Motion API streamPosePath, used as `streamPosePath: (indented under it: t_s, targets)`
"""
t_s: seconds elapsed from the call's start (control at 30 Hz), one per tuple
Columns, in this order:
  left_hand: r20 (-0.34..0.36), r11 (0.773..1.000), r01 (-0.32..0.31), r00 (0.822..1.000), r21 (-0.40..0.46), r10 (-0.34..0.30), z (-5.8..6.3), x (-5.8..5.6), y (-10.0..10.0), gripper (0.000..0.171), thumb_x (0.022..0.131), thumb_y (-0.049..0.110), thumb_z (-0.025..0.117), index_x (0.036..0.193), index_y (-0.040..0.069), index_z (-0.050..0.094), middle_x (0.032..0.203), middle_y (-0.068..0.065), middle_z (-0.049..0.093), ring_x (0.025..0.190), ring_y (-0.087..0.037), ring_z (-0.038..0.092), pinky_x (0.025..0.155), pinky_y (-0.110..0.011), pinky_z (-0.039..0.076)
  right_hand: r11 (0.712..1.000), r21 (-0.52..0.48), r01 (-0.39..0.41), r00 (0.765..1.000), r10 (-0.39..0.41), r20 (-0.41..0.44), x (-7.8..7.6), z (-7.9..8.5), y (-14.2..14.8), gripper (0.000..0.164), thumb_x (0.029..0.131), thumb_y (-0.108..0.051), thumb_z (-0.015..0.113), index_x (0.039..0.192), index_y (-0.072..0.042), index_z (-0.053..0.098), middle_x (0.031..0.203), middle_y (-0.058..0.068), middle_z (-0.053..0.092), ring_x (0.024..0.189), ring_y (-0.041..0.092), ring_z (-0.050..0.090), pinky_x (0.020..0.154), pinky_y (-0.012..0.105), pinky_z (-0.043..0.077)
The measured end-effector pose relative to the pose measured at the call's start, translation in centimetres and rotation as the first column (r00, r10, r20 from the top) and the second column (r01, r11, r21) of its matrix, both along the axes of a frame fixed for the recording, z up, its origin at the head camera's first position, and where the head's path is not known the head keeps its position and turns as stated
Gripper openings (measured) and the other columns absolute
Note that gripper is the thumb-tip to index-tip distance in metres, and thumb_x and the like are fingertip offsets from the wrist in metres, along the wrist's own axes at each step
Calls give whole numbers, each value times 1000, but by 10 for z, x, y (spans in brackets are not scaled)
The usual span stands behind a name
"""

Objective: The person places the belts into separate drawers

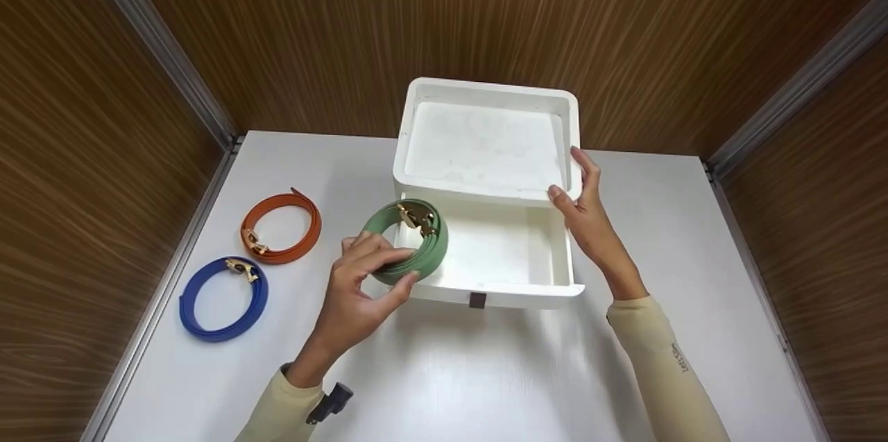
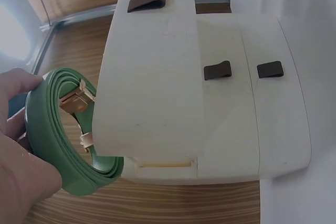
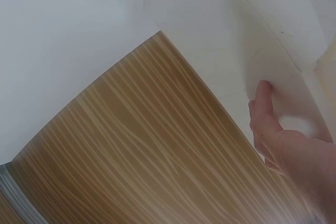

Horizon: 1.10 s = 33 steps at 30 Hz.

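My left hand (image 1: 361, 282) holds a coiled green belt (image 1: 433, 255) with a gold buckle, thumb and fingers pinching the near side of the coil. The coil overlaps the left end of the pulled-out top drawer (image 1: 506, 248) of a white drawer cabinet (image 1: 485, 189). In the left wrist view the green belt (image 2: 58, 140) hangs beside the drawer front (image 2: 152, 77). With my right hand (image 1: 586, 213) I grip the cabinet's front right top corner, thumb at the front rim and fingers along the side. The right wrist view shows those fingers (image 3: 268, 114) against the side panel.
On the white table (image 1: 451, 386), left of the cabinet, lie a coiled orange belt (image 1: 312, 227) and a coiled blue belt (image 1: 260, 296). Two lower drawers with brown pull tabs (image 2: 218, 71) are closed. Wood-grain walls (image 1: 444, 26) enclose the table at the back and sides.
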<state>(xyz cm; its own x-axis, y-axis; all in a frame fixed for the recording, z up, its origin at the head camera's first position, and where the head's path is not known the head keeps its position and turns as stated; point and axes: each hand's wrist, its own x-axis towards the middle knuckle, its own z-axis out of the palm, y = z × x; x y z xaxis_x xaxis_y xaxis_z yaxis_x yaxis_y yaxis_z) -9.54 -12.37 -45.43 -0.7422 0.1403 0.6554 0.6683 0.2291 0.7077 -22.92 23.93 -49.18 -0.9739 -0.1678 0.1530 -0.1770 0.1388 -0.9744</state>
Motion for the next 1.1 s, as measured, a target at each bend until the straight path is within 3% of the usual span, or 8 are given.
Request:
streamPosePath:
  t_s: [0.33,0.73,1.1]
  targets:
    - [24,998,63,998,-24,-62,-2,-13,7,30,88,-1,89,115,10,84,91,2,69,92,-23,60,91,-41,32,1000,13,9,1000,-9,-13,-3,-2,1,82,109,-19,57,172,-14,6,176,13,6,154,31,24,120,57,30]
    - [4,992,85,996,-89,-85,1,-17,15,28,87,2,90,113,10,85,93,3,71,90,-19,63,91,-42,39,1000,20,22,1000,-22,6,-2,1,0,83,109,-19,57,172,-15,4,176,13,7,153,33,23,120,59,29]
    - [-5,987,115,993,-109,-117,2,-26,23,24,87,2,90,109,8,85,95,2,73,92,-17,66,92,-42,43,1000,18,8,1000,-8,-12,-2,-1,1,84,107,-21,56,171,-12,4,177,12,2,157,30,16,124,53,24]
